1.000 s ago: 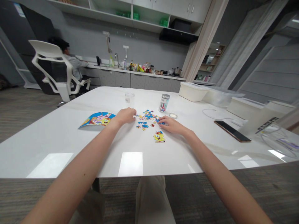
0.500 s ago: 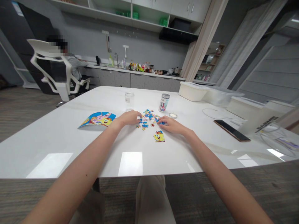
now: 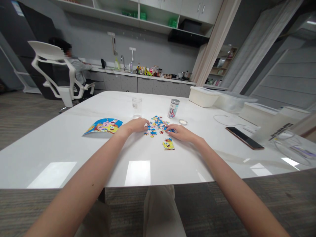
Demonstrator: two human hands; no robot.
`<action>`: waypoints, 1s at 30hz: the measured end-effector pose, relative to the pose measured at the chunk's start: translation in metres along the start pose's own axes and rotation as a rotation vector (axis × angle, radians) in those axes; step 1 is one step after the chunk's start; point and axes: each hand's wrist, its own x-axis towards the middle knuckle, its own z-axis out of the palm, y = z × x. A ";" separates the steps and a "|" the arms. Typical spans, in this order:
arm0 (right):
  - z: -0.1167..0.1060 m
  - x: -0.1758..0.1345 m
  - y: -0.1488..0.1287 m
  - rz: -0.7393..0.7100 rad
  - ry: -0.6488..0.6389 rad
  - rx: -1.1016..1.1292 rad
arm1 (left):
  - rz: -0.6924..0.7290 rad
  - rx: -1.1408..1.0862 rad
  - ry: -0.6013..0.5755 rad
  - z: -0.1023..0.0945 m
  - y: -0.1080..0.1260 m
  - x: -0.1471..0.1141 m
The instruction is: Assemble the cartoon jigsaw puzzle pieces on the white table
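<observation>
The left hand (image 3: 134,125) lay curled at the loose pieces (image 3: 156,125), its grip hidden. The right hand (image 3: 178,132) pinched a blue piece at their edge. A joined patch (image 3: 168,144) sat just nearer on the worktop (image 3: 74,144). Best sort by colour, pressing gently.

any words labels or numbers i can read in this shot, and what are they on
No text can be read.
Black print on the white box at the right: too blurred to read.
Label on the clear jar with the silver lid: too small.
Label on the clear glass cup: too small.
Colourful cartoon picture sheet by the left hand: no lettering legible.
Loose jigsaw pieces by the right hand: pictures only.
</observation>
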 end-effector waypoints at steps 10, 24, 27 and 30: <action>0.001 0.000 0.002 -0.002 0.047 -0.012 | 0.070 0.013 -0.022 -0.004 0.010 -0.002; -0.002 -0.002 0.007 0.071 0.099 0.015 | -0.016 -0.113 -0.100 -0.008 -0.015 -0.009; 0.001 -0.002 0.010 0.069 0.133 0.001 | 0.020 -0.124 -0.079 -0.007 -0.009 -0.007; 0.009 0.002 0.006 -0.041 0.125 0.010 | 0.030 -0.109 -0.060 -0.008 0.007 -0.006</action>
